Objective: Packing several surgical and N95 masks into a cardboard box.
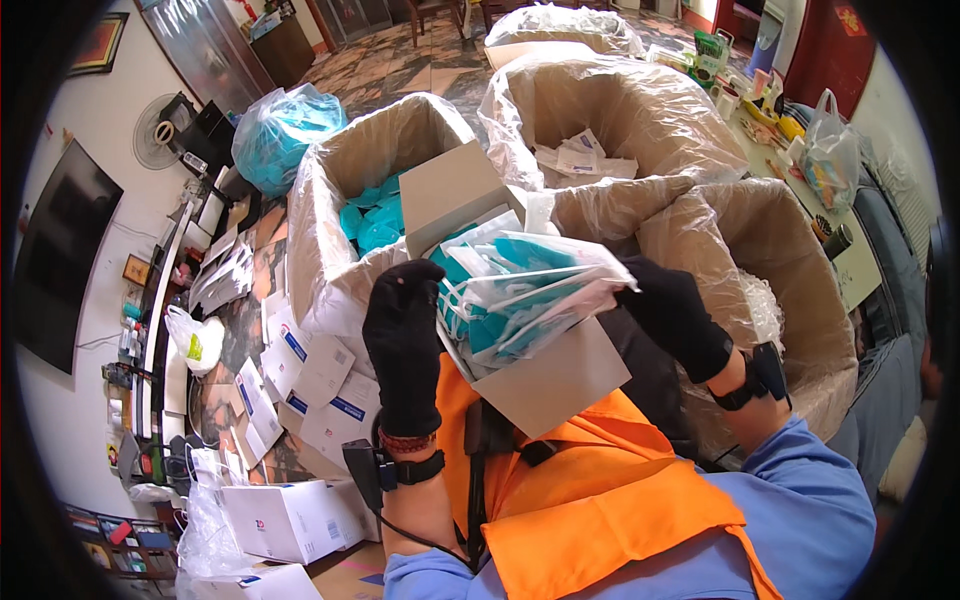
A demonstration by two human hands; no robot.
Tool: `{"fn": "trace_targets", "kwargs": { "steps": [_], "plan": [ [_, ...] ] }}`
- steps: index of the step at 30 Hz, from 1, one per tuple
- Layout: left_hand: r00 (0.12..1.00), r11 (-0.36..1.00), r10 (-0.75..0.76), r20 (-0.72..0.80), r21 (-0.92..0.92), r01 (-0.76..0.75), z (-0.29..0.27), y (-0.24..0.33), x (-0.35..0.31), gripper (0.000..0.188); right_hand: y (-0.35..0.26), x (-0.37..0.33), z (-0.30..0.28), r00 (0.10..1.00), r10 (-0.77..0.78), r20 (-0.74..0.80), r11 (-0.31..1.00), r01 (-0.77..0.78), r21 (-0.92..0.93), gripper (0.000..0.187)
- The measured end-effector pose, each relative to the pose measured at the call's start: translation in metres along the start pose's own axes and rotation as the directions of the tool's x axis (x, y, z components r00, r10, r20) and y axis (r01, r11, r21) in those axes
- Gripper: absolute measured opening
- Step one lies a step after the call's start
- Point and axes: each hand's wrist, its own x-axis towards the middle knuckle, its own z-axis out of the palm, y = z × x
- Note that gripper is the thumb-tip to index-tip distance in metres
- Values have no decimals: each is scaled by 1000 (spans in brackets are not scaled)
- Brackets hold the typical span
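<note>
An open cardboard box [555, 385], white outside with grey flaps, is tilted up in front of my orange apron. A bundle of teal face masks [525, 290] with white loops and clear wrapping sticks out of it. My right hand [682, 318], in a black glove, pinches the bundle's right end. My left hand [402, 335], also in a black glove, is closed at the box's left side, beside the masks. Its fingertips are partly hidden, so what they grip is unclear.
A plastic-lined bin [335, 215] ahead left holds teal pieces; another lined bin [640, 110] holds white packets. A third lined bin [820, 350] with bubble wrap stands right. Flattened white boxes [320, 370] litter the floor left, near a standing white box [290, 520].
</note>
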Motion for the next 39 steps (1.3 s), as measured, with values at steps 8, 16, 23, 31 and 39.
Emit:
{"fn": "trace_targets", "kwargs": {
  "steps": [8,16,23,31,39],
  "plan": [
    [950,968,-161,269,229,99,19,-19,-13,26,19,-2,-8,987,156,-32,976,-149,156,22],
    [943,881,-235,234,462,105,29,-7,-15,29,26,1,-9,926,378,-25,847,-334,413,24],
    [992,684,-126,7,725,81,1,-59,-16,22,21,7,-25,911,391,-131,901,-350,254,28],
    [977,912,16,212,398,-102,43,22,-6,36,46,-5,-26,963,247,-111,947,-215,238,21],
    [942,908,173,289,324,-266,53,-17,11,34,22,-1,-26,946,308,-98,922,-272,275,17]
  ]
}}
